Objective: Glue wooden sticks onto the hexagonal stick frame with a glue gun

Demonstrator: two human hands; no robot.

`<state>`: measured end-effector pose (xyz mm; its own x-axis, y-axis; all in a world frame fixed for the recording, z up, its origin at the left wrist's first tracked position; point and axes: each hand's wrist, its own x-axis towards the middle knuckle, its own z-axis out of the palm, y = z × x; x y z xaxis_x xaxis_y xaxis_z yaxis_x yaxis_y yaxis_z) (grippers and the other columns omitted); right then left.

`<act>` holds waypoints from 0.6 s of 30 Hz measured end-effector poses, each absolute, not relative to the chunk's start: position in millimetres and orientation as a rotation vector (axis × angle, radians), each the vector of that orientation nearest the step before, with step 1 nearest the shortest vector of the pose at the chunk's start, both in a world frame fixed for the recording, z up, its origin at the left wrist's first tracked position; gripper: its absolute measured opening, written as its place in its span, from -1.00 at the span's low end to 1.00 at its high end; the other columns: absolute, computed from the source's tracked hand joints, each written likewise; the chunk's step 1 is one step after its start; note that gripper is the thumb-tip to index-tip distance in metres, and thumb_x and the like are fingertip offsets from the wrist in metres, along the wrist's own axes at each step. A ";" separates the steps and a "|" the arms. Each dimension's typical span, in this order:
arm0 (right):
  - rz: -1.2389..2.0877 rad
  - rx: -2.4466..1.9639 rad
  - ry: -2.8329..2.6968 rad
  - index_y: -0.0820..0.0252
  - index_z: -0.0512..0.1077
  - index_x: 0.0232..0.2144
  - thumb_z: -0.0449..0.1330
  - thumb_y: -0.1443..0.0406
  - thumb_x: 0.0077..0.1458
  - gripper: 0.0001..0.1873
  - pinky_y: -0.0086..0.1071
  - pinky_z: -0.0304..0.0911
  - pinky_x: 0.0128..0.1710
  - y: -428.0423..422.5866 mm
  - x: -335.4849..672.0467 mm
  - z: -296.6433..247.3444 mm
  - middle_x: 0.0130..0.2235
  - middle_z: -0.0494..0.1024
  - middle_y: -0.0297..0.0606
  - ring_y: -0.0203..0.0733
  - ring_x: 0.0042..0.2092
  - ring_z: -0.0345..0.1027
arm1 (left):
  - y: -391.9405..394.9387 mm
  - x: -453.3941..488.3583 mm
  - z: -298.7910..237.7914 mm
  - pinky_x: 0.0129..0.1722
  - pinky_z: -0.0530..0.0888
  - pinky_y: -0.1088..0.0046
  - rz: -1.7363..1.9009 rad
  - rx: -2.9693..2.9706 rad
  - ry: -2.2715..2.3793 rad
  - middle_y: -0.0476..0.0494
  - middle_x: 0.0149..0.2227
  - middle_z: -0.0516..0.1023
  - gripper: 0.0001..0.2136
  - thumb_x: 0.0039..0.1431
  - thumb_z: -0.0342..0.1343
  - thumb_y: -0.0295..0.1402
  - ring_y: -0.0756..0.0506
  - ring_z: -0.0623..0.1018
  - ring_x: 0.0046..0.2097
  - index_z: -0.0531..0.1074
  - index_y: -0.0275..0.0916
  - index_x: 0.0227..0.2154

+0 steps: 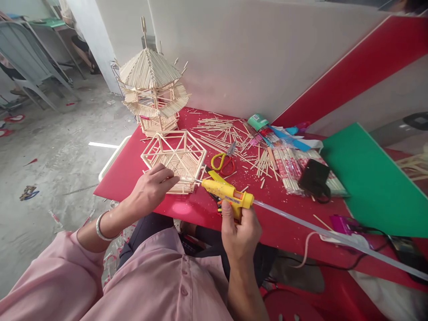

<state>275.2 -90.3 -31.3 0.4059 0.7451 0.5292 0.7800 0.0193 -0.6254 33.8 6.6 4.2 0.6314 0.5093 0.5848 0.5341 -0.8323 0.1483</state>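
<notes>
My right hand (241, 229) is wrapped round the handle of a yellow hot glue gun (219, 189). A long translucent glue stick (310, 229) trails from its back end off to the right. The gun's nozzle points left, at the front right side of a hexagonal frame of thin wooden sticks (182, 154). Over the front left of that frame, my left hand (154, 183) has its fingers closed in a pinch; what they hold is hidden. Behind the frame stands a tiered pagoda model (152, 89) built from the same sticks.
On the red table (127, 178) lie scissors (223, 162) with yellow and red handles, loose sticks (224, 133), packaged sticks (287, 171) and a black box-like item (313, 176). A green board (381, 187) is at right. A wall (234, 58) rises behind.
</notes>
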 end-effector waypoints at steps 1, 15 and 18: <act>-0.042 -1.720 -1.339 0.24 0.51 -0.27 0.13 -0.06 0.23 -0.53 -0.36 0.26 -0.45 -90.6 275.1 -31.4 -0.44 0.56 -0.16 -0.18 -0.48 0.39 | 6.6 34.1 4.0 -0.30 0.42 0.39 -0.987 -2.797 -0.899 -0.17 -0.27 0.54 -0.69 0.31 -0.14 -0.61 -0.08 0.40 -0.26 0.45 -0.20 -0.11; 0.009 -1.757 -1.318 0.27 0.52 -0.26 0.13 -0.09 0.22 -0.48 -0.39 0.27 -0.44 -91.7 276.2 -31.8 -0.45 0.55 -0.19 -0.21 -0.48 0.38 | 8.3 36.3 3.9 -0.30 0.45 0.41 -1.164 -2.780 -0.885 -0.16 -0.30 0.52 -0.66 0.21 -0.08 -0.68 -0.07 0.40 -0.28 0.51 -0.23 -0.15; -0.007 -1.741 -1.329 0.27 0.52 -0.26 0.14 -0.07 0.22 -0.50 -0.39 0.27 -0.45 -91.7 276.5 -32.2 -0.46 0.54 -0.19 -0.22 -0.49 0.37 | 7.8 36.8 6.4 -0.31 0.45 0.40 -1.156 -2.788 -0.872 -0.17 -0.30 0.52 -0.66 0.20 -0.07 -0.68 -0.07 0.39 -0.29 0.51 -0.24 -0.15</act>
<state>276.5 -91.7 -32.2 0.4183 0.7596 0.4979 0.7646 0.0014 -0.6445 36.8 7.8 6.4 0.5752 0.4925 0.6532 0.4929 -0.8459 0.2038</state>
